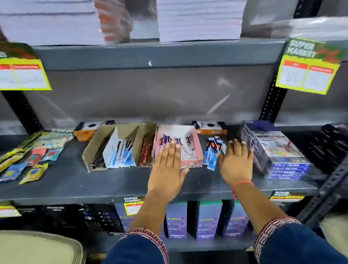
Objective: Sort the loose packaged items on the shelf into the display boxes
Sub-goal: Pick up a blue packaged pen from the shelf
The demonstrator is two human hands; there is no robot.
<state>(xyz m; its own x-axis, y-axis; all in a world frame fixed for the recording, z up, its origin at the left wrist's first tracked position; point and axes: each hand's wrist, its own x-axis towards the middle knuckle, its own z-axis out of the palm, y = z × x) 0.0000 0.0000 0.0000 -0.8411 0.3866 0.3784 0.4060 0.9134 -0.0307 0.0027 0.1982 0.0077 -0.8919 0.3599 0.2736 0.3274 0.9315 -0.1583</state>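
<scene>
A pink display box (197, 148) with several packets in it sits mid-shelf. My left hand (166, 168) lies flat over its front left part, fingers spread on the packets. To its left stands a brown cardboard display box (90, 153) with dividers, holding dark, blue and red packets. A small pile of loose blue and red packets (212, 154) lies on the shelf right of the pink box. My right hand (236, 163) rests flat beside that pile, thumb touching it, fingers apart and holding nothing.
Loose yellow and teal packets (30, 156) are strewn at the shelf's left. A stack of colour-set boxes (275, 151) stands right of my right hand. Orange boxes (211, 128) sit at the back. Price tags (308, 66) hang from the shelf above.
</scene>
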